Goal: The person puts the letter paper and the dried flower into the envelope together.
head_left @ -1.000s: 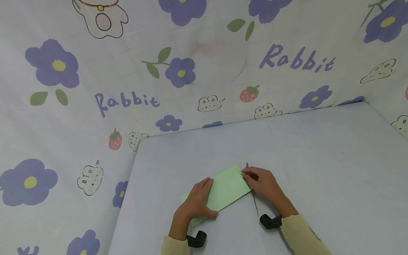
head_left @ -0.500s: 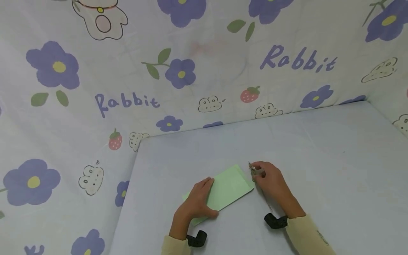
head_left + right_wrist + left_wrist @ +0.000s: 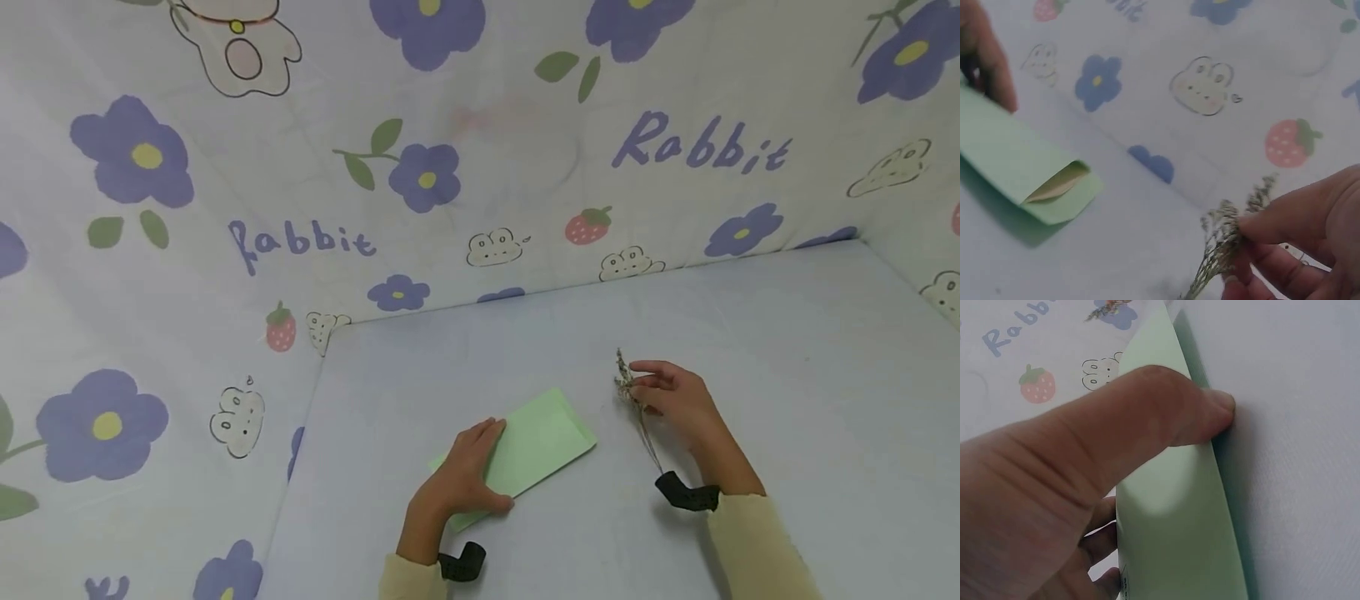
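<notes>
A pale green envelope (image 3: 542, 440) lies aslant at the middle front of the table in the head view. My left hand (image 3: 461, 477) holds it across its width, thumb at the near edge and fingers at the far edge. In the right wrist view, the envelope's end (image 3: 1082, 197) gapes, showing something tan inside. To the right of the envelope, my right hand (image 3: 681, 407) pinches a sprig of dried flowers (image 3: 1217, 240) between thumb and fingers, just below its tip. The sprig's thin stems run down toward the wrist.
The pale cloth-covered table (image 3: 810, 417) spreads out around both hands. Behind it and to the left rise cloth walls (image 3: 525, 183) printed with flowers, rabbits and strawberries. A black wrist camera (image 3: 462, 562) sits at the left wrist, another black camera (image 3: 686, 493) at the right.
My right hand has drawn away from the envelope's open end, to the right and farther back, carrying the dried sprig. My left hand and the envelope have stayed in place.
</notes>
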Demonstrator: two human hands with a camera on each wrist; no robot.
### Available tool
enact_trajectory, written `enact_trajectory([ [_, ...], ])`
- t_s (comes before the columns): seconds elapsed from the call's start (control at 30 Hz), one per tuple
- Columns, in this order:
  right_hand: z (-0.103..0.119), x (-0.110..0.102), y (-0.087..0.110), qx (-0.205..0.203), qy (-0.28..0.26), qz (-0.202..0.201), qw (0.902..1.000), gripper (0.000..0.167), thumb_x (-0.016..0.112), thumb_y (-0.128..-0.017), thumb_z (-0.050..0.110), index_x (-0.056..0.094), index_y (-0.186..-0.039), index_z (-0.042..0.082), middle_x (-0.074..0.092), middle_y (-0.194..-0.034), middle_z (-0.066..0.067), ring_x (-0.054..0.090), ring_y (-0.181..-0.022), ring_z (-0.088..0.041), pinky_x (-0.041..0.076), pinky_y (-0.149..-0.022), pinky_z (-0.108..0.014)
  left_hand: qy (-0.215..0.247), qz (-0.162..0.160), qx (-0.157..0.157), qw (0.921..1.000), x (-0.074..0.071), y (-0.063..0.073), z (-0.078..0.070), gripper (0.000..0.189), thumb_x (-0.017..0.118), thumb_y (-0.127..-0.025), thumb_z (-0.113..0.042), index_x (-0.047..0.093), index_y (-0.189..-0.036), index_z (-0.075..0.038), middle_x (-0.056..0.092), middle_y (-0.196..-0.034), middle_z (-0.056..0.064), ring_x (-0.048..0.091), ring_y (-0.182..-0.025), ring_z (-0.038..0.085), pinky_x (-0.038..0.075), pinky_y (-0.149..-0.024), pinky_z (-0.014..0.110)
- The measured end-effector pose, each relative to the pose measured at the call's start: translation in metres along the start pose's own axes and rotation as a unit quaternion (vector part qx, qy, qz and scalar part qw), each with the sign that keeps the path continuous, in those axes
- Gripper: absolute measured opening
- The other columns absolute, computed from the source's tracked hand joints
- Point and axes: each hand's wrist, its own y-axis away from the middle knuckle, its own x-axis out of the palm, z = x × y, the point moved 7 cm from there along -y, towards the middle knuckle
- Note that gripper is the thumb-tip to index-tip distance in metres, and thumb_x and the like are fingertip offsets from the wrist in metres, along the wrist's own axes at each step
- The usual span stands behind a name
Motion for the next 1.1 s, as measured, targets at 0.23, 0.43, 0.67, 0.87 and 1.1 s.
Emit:
enact_trajectory([
  [0.23,0.003,-0.019,0.0,0.01,-0.235,-0.053,0.9704,0.042,0.069,-0.094,0.003,0.055,-0.132,0.014,0.064,-0.1,0.0,0.068,-0.087,-0.012,0.056,-0.074,-0.026,0.005,0.004,0.003,1.0,-0.002,0.001,-0.001,0.106,0.087,-0.073,-0.029,0.028,-0.16,-0.016,0.027,-0.162,0.009,0.024,-0.147,0.028,0.037,-0.108,0.051],
  [0.43,0.0,-0.016,-0.004,0.001,-0.27,-0.107,0.957,0.044,0.069,-0.092,-0.003,0.054,-0.127,0.017,0.064,-0.097,-0.004,0.071,-0.081,-0.013,0.057,-0.07,-0.026,0.0,0.0,0.011,0.9999,-0.005,0.001,-0.002,0.105,0.087,-0.073,-0.028,0.029,-0.159,-0.015,0.029,-0.161,0.01,0.026,-0.146,0.029,0.038,-0.107,0.051],
  [0.67,-0.006,0.005,-0.009,0.001,-0.182,-0.127,0.975,0.068,0.067,-0.093,-0.002,0.035,-0.152,0.011,0.058,-0.099,-0.008,0.071,-0.079,-0.012,0.057,-0.07,-0.026,0.002,-0.006,0.017,0.9998,-0.004,0.002,-0.002,0.104,0.087,-0.072,-0.026,0.031,-0.159,-0.013,0.03,-0.16,0.012,0.027,-0.146,0.031,0.039,-0.106,0.051],
  [0.87,-0.01,0.02,-0.009,-0.009,-0.169,-0.116,0.9787,0.074,0.066,-0.093,-0.003,0.029,-0.155,0.01,0.058,-0.095,-0.006,0.071,-0.078,-0.012,0.057,-0.069,-0.027,0.002,-0.004,0.013,0.9999,-0.003,0.002,-0.003,0.103,0.087,-0.073,-0.026,0.031,-0.159,-0.013,0.029,-0.161,0.011,0.026,-0.146,0.03,0.038,-0.107,0.051],
  [1.1,-0.017,0.033,-0.007,0.0,-0.164,-0.095,0.9818,0.075,0.066,-0.092,-0.005,0.028,-0.156,0.012,0.052,-0.099,-0.01,0.071,-0.079,-0.013,0.057,-0.066,-0.028,-0.006,-0.005,0.011,0.9999,-0.002,0.001,-0.002,0.103,0.088,-0.073,-0.027,0.032,-0.158,-0.013,0.03,-0.161,0.011,0.027,-0.145,0.029,0.039,-0.107,0.05],
])
